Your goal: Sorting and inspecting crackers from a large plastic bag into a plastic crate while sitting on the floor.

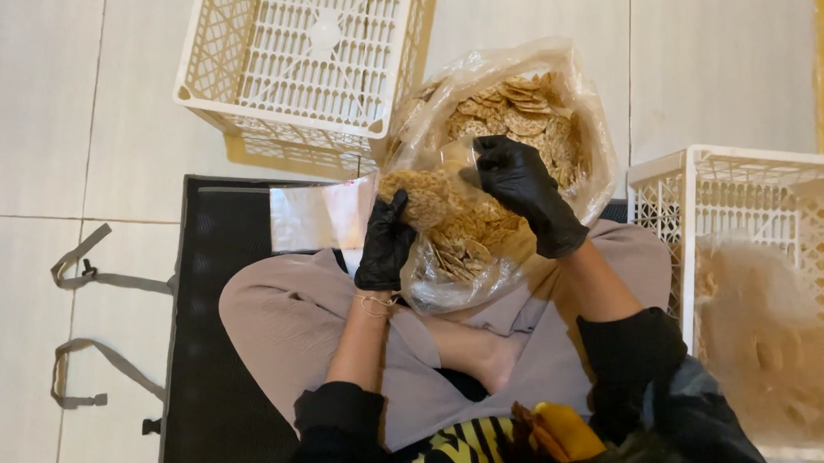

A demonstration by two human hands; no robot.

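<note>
Head view: a small clear bag (450, 248) of round crackers is gripped at its mouth by the black-gloved left hand (384, 244), kept open on the lap. The right hand (521, 190) is closed on crackers from the large bag (519, 113), set within reach on the floor.

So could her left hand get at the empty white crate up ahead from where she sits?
Probably not without leaning. The left hand is holding crackers at the big clear bag, and the bag sits between it and the crate.
</note>
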